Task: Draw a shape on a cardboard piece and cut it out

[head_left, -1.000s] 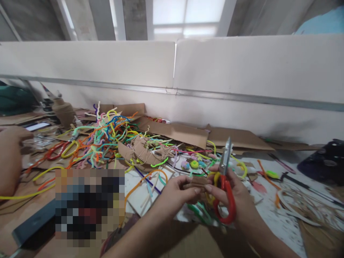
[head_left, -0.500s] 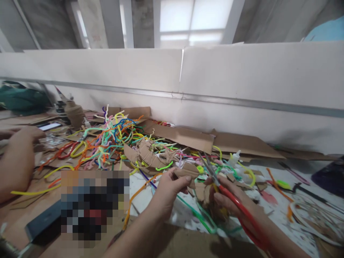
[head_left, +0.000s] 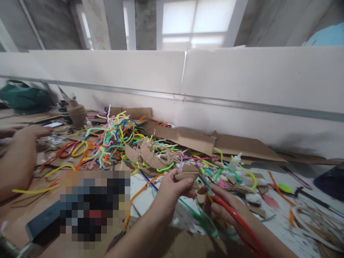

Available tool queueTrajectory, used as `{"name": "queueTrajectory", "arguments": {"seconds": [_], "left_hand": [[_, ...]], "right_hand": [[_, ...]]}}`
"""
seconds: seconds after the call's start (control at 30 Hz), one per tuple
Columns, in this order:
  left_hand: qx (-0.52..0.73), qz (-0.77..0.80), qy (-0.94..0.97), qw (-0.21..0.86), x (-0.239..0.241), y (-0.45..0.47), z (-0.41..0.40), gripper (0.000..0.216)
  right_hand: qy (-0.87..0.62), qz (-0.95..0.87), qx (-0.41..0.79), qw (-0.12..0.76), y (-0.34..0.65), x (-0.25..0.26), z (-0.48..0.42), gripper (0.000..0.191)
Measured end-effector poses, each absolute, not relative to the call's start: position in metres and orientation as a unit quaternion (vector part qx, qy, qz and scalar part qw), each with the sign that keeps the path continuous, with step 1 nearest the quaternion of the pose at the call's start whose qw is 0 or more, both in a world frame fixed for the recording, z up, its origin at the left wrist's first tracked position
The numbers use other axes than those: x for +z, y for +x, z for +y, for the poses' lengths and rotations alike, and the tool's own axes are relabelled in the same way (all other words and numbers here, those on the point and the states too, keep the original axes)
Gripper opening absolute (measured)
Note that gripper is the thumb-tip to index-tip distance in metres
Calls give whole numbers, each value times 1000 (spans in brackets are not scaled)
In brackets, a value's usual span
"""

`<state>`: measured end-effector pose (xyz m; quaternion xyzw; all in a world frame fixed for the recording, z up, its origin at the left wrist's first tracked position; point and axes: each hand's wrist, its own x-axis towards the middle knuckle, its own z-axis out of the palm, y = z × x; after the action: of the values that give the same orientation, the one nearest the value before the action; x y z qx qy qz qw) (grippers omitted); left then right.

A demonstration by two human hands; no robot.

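Note:
My left hand point(head_left: 172, 191) is closed, pinching a small brown cardboard piece point(head_left: 186, 175) between thumb and fingers. My right hand point(head_left: 227, 208) grips red-handled scissors point(head_left: 215, 197), whose blades point up-left and meet the edge of the cardboard piece. Both hands hover low over the cluttered table, just in front of scattered pompoms point(head_left: 222, 184) and cardboard scraps.
A tangle of coloured pipe cleaners point(head_left: 113, 139) lies at centre-left, with cardboard sheets point(head_left: 185, 138) against the white partition. Another person's hand point(head_left: 18, 157) rests at the left edge near red and yellow scissors point(head_left: 71, 148). A glue bottle point(head_left: 235, 160) and tools lie to the right.
The scissors have tipped from upright to pointing up-left and their blades now meet the cardboard piece. Both my hands have shifted slightly lower and left.

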<state>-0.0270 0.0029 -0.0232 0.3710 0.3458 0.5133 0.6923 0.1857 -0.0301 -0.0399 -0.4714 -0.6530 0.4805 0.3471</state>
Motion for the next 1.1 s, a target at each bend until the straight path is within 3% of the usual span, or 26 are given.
{"name": "queueTrajectory", "arguments": {"seconds": [0.27,1.1], "left_hand": [[506,333,380,700,-27,-22,1,47],[513,312,397,694,-18,-20,-2,38]], "right_hand": [[-460,-664,473,351,185,-51,-29,75],[-466,-705,420,332,184,-42,-32,68]]}}
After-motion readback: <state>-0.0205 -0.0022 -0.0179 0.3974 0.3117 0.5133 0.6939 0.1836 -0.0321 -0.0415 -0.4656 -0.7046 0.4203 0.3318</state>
